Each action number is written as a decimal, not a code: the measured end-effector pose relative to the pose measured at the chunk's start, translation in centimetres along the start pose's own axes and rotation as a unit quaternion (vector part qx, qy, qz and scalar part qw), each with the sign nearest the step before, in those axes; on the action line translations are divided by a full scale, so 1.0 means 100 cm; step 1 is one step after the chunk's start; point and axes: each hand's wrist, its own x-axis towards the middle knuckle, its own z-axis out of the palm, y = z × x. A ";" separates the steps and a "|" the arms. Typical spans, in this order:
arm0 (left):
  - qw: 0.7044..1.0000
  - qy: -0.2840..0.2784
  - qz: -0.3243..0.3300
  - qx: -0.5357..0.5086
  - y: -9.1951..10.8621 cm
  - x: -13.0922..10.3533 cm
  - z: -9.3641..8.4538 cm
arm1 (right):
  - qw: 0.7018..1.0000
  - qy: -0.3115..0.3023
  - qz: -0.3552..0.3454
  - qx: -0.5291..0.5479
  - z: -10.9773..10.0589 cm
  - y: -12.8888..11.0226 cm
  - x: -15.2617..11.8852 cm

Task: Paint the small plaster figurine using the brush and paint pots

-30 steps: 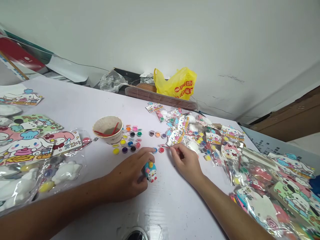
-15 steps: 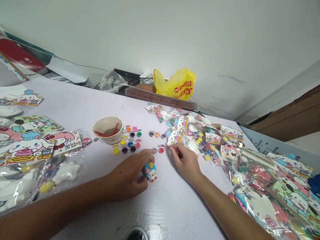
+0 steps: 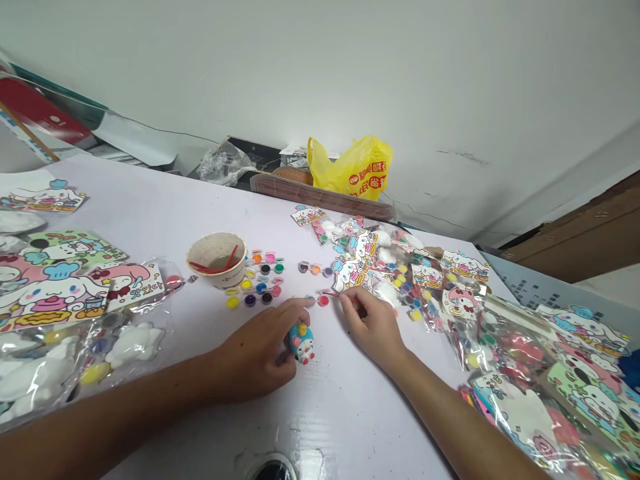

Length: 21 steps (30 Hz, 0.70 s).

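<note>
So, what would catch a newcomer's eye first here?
Probably the bright yellow plastic bag beyond the far edge of the pale table. Next, the small blue-and-white figurine held by the left hand, below centre, then the round white paper cup, farther left and back.

Figurine (image 3: 303, 345): small, blue head and body, yellow bit on the crown at 12 o'clock, white face, pink patch at 9, red feet at 5. Painted, face toward the camera, gripped on its 9 o'clock side. Can't tell if it's standing or on its back. Blue paint pot (image 3: 311, 301): 12 o'clock of figurine, partly covered by a fingertip. Red paint pot (image 3: 324, 301): just beside the blue at 3, open, paint showing. Brush (image 3: 331, 294): thin, red, held near-flat, tip toward 9, near red pot.
</note>
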 end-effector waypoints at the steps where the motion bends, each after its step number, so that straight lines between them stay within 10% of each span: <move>1: 1.000 -0.001 -0.001 0.000 -0.001 0.000 0.000 | 1.000 0.000 0.001 0.003 0.000 0.000 0.000; 12: 1.000 0.004 0.014 -0.006 0.000 0.001 0.000 | 0.999 0.018 -0.010 0.047 -0.001 0.001 -0.003; 21: 0.999 0.005 -0.030 -0.011 0.002 0.001 -0.001 | 0.977 0.022 -0.158 0.141 -0.003 -0.012 -0.016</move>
